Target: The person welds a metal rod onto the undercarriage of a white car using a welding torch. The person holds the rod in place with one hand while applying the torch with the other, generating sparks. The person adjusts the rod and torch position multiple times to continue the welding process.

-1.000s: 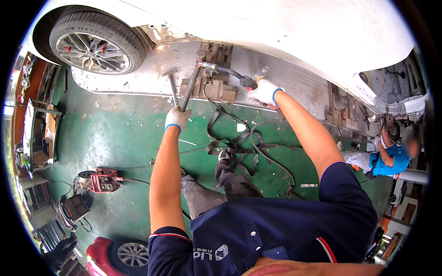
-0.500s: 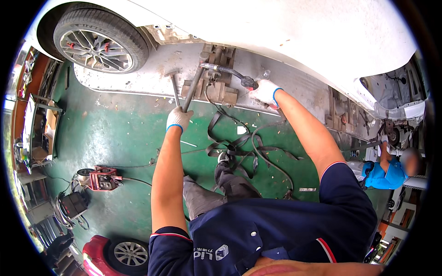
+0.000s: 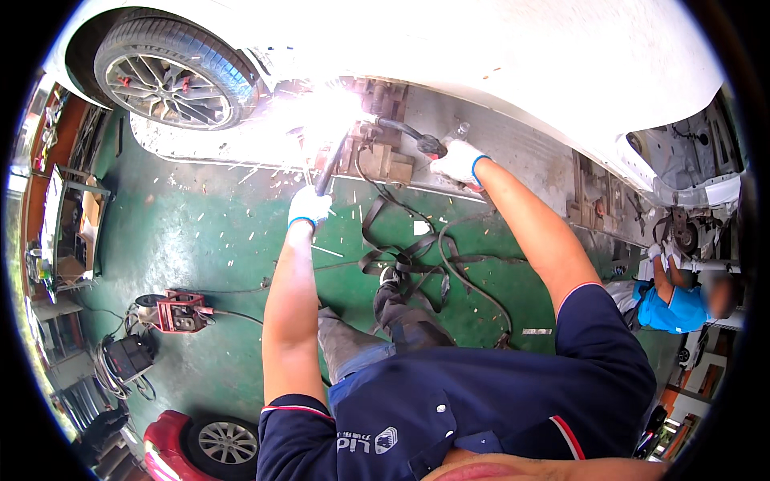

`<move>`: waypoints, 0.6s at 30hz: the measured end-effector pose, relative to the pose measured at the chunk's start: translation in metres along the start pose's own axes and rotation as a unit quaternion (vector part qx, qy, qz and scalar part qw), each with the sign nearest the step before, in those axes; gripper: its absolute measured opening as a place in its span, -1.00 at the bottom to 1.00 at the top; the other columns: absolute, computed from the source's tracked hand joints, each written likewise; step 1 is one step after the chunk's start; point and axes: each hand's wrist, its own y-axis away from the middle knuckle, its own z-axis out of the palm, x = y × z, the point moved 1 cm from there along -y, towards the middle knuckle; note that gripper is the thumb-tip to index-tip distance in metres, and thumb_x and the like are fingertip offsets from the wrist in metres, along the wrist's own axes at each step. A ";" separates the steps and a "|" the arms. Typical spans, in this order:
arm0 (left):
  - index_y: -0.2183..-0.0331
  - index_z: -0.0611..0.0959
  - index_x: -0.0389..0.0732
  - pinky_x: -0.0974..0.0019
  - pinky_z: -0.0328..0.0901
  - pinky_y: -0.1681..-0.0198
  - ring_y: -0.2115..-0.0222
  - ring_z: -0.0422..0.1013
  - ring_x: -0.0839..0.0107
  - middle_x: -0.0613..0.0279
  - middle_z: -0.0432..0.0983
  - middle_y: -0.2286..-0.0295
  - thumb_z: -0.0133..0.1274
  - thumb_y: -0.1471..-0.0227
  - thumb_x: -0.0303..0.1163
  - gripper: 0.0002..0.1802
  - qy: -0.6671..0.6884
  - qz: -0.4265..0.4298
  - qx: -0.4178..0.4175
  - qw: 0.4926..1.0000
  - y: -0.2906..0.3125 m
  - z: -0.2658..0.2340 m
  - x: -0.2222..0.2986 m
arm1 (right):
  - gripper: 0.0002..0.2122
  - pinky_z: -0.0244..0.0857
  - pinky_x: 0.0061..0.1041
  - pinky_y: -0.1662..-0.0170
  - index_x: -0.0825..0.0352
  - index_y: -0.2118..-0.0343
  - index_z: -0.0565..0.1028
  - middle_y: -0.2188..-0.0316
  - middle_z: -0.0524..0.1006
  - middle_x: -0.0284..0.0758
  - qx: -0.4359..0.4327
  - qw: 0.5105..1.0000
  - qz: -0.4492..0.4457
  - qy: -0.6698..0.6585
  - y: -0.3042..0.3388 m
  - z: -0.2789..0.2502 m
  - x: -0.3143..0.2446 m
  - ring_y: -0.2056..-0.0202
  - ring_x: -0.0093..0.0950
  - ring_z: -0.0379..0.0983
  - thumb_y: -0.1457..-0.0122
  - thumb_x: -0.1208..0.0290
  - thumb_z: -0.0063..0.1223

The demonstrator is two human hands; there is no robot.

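My right hand (image 3: 459, 163), in a white work glove with a blue cuff, is closed round the handle of a welding torch (image 3: 405, 129). At the torch's tip a white glare (image 3: 333, 106) with flying sparks hides the weld spot and the top of a dark metal rod (image 3: 330, 172). In its white glove, my left hand (image 3: 310, 208) grips the lower end of this rod. A thinner handle (image 3: 306, 174), a hammer's in the earlier view, stands beside it in the same grip; its head is lost in the glare. A rusty metal clamp block (image 3: 389, 163) sits just beside the torch.
A white car body (image 3: 481, 48) overhangs the work, with its wheel (image 3: 168, 84) at upper left. Black straps (image 3: 405, 260) and a cable (image 3: 473, 280) lie on the green floor. A red wheeled machine (image 3: 180, 311) stands left. A co-worker in blue (image 3: 674, 305) is at far right.
A bright welding arc has started at the torch tip, and sparks spray left and down. Both my hands stay nearly in place, still gripping. The co-worker at the right has shifted their arms.
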 end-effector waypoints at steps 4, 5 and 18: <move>0.36 0.67 -0.31 0.16 0.38 0.31 0.49 0.45 0.32 0.09 0.54 0.53 0.29 0.06 -0.03 -0.53 0.055 -0.035 -0.006 0.998 0.015 -0.010 0.017 | -0.72 0.37 -0.31 0.46 0.36 0.27 0.59 0.58 0.53 -0.26 0.007 1.000 -0.013 0.020 0.005 0.002 0.007 0.56 -0.41 0.48 -0.10 0.24 0.25; 0.35 0.67 -0.32 0.16 0.39 0.31 0.48 0.46 0.32 0.09 0.55 0.52 0.30 0.06 -0.02 -0.50 0.061 -0.032 0.001 0.998 0.017 -0.009 0.018 | -0.71 0.39 -0.31 0.42 0.37 0.27 0.60 0.57 0.55 -0.25 0.015 0.999 -0.017 0.028 0.000 0.003 0.020 0.54 -0.40 0.49 -0.09 0.22 0.25; 0.12 0.63 -0.33 0.46 0.24 0.52 0.58 0.33 0.59 0.28 0.53 0.42 0.30 -0.20 -0.29 -0.66 0.503 -0.061 0.130 0.852 0.047 0.034 -0.008 | -0.58 0.47 -0.22 0.21 0.37 0.16 0.62 0.41 0.65 -0.05 0.005 0.997 -0.016 0.071 -0.014 0.008 0.027 0.35 -0.19 0.62 -0.06 0.10 0.25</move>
